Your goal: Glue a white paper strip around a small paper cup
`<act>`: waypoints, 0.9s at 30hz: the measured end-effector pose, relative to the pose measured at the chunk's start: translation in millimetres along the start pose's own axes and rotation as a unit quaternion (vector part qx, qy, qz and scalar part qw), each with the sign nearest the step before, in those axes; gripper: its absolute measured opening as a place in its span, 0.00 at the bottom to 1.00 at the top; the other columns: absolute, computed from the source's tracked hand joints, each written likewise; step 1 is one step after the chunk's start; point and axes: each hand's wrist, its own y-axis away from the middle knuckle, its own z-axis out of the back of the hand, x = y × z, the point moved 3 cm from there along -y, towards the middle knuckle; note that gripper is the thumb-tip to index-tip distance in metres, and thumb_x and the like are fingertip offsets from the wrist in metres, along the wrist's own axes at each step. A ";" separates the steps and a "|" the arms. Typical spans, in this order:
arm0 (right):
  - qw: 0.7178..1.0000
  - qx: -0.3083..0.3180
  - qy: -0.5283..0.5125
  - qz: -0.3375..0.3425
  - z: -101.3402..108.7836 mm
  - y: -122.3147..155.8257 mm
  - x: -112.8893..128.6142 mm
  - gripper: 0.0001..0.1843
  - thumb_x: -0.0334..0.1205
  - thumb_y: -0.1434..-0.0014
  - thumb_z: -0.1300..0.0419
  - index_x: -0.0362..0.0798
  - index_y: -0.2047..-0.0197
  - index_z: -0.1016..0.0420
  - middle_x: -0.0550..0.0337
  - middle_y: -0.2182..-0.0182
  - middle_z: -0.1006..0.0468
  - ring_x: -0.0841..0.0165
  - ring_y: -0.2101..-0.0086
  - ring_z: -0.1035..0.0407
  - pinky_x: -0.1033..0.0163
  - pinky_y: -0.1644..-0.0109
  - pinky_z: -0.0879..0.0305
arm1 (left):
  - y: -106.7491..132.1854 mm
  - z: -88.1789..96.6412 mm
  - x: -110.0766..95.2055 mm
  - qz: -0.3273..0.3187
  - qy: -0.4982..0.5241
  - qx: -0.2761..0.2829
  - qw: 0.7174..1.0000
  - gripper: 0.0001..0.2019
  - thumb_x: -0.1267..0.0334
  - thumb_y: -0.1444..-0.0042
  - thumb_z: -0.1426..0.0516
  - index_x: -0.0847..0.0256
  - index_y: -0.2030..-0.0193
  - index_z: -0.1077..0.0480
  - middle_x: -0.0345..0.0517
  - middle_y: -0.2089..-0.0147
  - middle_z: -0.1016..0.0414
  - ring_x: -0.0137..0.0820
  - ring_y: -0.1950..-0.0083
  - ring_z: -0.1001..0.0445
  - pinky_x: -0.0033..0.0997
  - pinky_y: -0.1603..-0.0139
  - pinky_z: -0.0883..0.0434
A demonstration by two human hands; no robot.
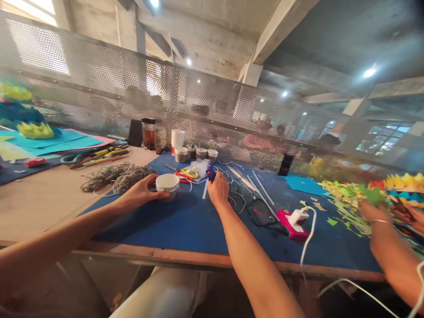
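Observation:
My left hand (151,189) is closed round the side of a short white paper cup (167,183), which has printing on its wall and its open top facing up. To the right of it, my right hand (218,189) grips a blue hot glue gun (210,168); its nozzle points away from me and is hard to make out. A translucent glue stick (205,189) lies just beside that hand. Between the hands and a little beyond are scissors (187,175) with yellow and red handles and a clear plastic bag (199,168).
Grey cord (119,177) lies in a heap at left. Small cups (181,154) and a lidded jar (148,133) stand at the back, before a perforated screen (99,88). A pink power strip (293,226) with cables sits right. Another person's hand (376,210) is among paper scraps (347,203).

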 end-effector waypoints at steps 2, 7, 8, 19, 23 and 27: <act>1.000 0.006 -0.007 -0.003 -1.8 1.4 0.0 0.10 0.32 0.33 0.44 0.43 0.49 0.33 0.43 0.54 0.21 0.56 0.52 0.26 0.57 0.51 0.34 | -4.5 0.6 -4.5 0.003 -0.018 0.006 1.000 0.36 0.45 0.58 0.28 0.61 0.46 0.31 0.51 0.46 0.20 0.51 0.41 0.24 0.47 0.38 0.28; 0.998 0.038 -0.021 0.041 3.8 8.9 2.3 0.12 0.32 0.34 0.44 0.44 0.47 0.34 0.46 0.51 0.22 0.57 0.51 0.27 0.57 0.48 0.33 | -21.9 6.3 -4.2 0.010 -0.033 0.006 0.999 0.37 0.43 0.60 0.29 0.59 0.45 0.31 0.50 0.47 0.19 0.49 0.42 0.23 0.47 0.39 0.27; 0.997 0.046 -0.023 0.056 6.4 11.3 2.7 0.13 0.32 0.34 0.43 0.45 0.47 0.33 0.47 0.51 0.22 0.57 0.50 0.27 0.57 0.47 0.33 | -25.8 8.8 -1.3 0.011 -0.036 0.006 0.999 0.38 0.43 0.60 0.29 0.59 0.45 0.32 0.50 0.48 0.19 0.50 0.43 0.22 0.48 0.39 0.27; 0.989 0.097 -0.032 0.104 17.4 25.7 8.9 0.14 0.30 0.36 0.43 0.44 0.47 0.34 0.48 0.54 0.22 0.55 0.53 0.26 0.53 0.49 0.31 | -45.6 35.0 23.9 0.013 -0.032 0.021 0.999 0.38 0.44 0.57 0.29 0.58 0.43 0.34 0.50 0.45 0.20 0.48 0.42 0.22 0.49 0.38 0.27; 0.986 0.103 -0.049 0.119 17.6 30.4 15.5 0.16 0.28 0.38 0.42 0.46 0.47 0.34 0.49 0.53 0.22 0.55 0.53 0.26 0.53 0.49 0.31 | -45.8 39.8 27.8 0.003 -0.030 0.013 0.999 0.37 0.45 0.55 0.30 0.59 0.42 0.35 0.50 0.44 0.21 0.48 0.42 0.22 0.48 0.39 0.27; 0.982 0.116 -0.064 0.134 20.4 35.1 22.1 0.20 0.25 0.42 0.41 0.47 0.47 0.35 0.50 0.53 0.23 0.55 0.53 0.26 0.53 0.49 0.31 | -43.5 41.9 28.6 -0.012 -0.043 0.020 0.999 0.36 0.47 0.54 0.30 0.57 0.42 0.35 0.48 0.44 0.21 0.48 0.42 0.23 0.48 0.39 0.27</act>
